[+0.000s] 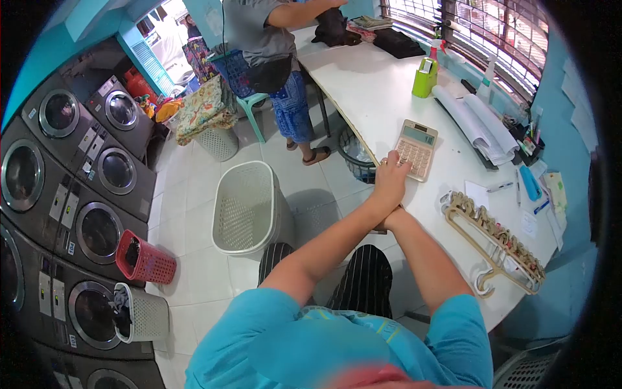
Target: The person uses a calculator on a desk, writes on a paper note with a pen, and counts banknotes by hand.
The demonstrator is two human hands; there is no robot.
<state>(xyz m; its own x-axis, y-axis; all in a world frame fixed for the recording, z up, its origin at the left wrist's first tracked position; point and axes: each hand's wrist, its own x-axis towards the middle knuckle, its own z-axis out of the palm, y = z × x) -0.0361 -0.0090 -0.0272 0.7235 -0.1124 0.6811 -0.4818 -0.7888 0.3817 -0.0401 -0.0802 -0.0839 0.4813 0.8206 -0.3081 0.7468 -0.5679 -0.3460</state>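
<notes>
The calculator [416, 150] lies on the white table [363, 71], right of the frame centre, display toward the top. The left hand [391, 176] rests at its keypad: the fingers are slightly apart, with fingertips on the lower-left keys. The right hand [390, 221] sits under the left wrist at the table edge; it is mostly hidden, so the state of its fingers cannot be told.

Container positions:
- Centre: a large white basket [282, 217] stands upright on the floor, its perforated inner walls and base visible.
- Lower left: a red basket [159, 260] holds dark fabric; below it, a pale basket [150, 314] holds dark garments. Both stand beside the washing machines [97, 233].
- Upper left: a white hamper [218, 144] carries a stack of patterned fabric [206, 110].
- Upper centre: a blue basket [234, 72] is beside a person [262, 32].
- Under the table: a dark bin [360, 170] appears to contain a clear plastic liner.
- Right: a dark organizer [532, 144] holds pens.

Hangers with clips [495, 241] lie at the lower right of the tabletop, near the calculator; a paper roll [476, 123] lies above them
</notes>
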